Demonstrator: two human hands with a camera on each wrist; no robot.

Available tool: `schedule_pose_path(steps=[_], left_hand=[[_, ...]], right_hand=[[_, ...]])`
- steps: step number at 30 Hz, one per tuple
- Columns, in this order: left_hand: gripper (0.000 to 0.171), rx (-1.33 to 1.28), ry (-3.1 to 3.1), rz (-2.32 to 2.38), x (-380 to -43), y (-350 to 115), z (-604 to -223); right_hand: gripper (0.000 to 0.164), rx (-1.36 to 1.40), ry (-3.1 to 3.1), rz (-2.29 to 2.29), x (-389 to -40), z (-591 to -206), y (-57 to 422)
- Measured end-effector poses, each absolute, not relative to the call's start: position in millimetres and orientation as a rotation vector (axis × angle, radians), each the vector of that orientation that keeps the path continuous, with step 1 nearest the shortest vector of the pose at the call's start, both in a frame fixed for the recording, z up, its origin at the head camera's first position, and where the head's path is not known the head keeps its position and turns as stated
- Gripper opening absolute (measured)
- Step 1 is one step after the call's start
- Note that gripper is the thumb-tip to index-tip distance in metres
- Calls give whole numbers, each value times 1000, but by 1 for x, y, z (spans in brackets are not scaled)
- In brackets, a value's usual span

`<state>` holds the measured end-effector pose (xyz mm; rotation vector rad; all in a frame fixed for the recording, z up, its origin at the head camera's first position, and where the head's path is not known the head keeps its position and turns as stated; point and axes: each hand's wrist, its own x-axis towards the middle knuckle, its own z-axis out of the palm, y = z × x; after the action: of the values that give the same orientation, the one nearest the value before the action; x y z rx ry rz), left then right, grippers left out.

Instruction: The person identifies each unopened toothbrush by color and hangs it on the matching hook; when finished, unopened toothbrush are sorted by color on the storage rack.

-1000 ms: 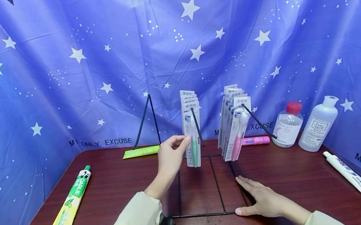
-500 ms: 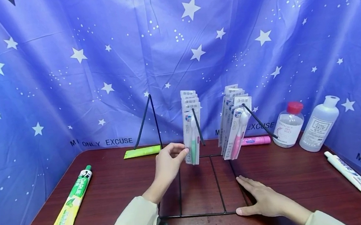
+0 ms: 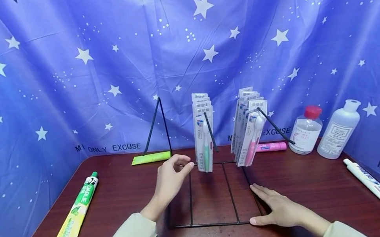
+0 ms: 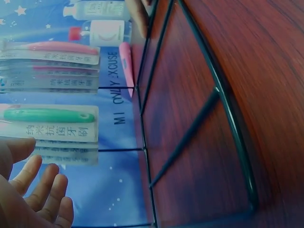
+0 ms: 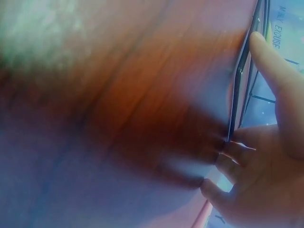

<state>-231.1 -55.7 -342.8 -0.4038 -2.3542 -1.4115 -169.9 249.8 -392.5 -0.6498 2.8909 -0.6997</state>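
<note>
A black wire display rack stands on the dark red table. From its middle prong hangs a row of packaged toothbrushes, the front one a green toothbrush. Another row hangs on the right prong, led by a pink toothbrush. My left hand is just left of the green toothbrush's pack, fingers loosely bent and thumb apart from them, holding nothing. In the left wrist view the fingers show near the pack's lower end. My right hand rests at the rack's front right corner, fingers straight, thumb at the front bar.
A bare prong rises at the rack's left. A green-yellow toothpaste tube lies left, a white tube right. Behind are a lime tube, a pink tube, a red-capped bottle and a white bottle.
My left hand has let go of the green toothbrush's pack and drawn back down and to the left. The pack hangs on the prong. The right hand has stayed in place.
</note>
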Motion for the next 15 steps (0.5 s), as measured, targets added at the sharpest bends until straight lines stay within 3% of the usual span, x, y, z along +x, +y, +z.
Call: schedule_pose_path(steps=[8,15], left_hand=[[16,-427,-2404,-1206,-227,-81,-340],[20,-394,-2470,-925,-228,-113,-343]], right_hand=[[87,-640,2838,-799,-171,-389,253],[58,-573,3072,-868,-178,-376,257]])
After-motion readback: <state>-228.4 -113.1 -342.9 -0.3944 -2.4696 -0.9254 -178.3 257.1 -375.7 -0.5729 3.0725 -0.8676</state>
